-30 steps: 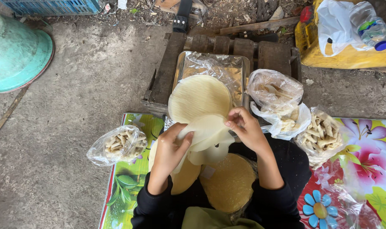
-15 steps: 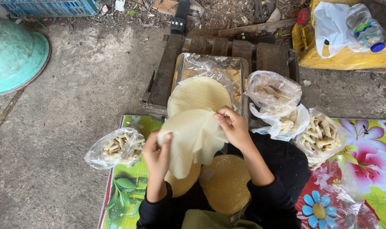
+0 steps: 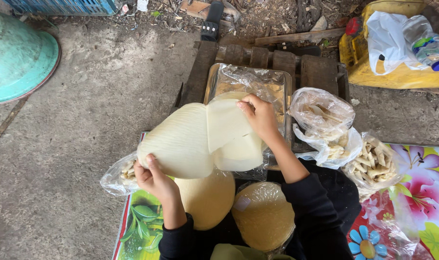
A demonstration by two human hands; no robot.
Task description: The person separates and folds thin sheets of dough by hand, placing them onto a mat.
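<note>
My left hand (image 3: 154, 180) grips the big wafer (image 3: 181, 142) at 7 o'clock; right hand (image 3: 259, 115) pinches the folded one (image 3: 225, 123). Peel slowly, or they tear.

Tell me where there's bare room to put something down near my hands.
Free: the grey concrete floor left of the dark wooden pallet, below the turquoise basin. Crowded: the plastic-lined metal tray ahead, clear bags of pale strips at right, and round wrapped sheet stacks on the floral mat.

teal basin (image 3: 17, 58) cropped left, tray (image 3: 277, 79) partly covered by sheets (image 3: 200, 139)
</note>
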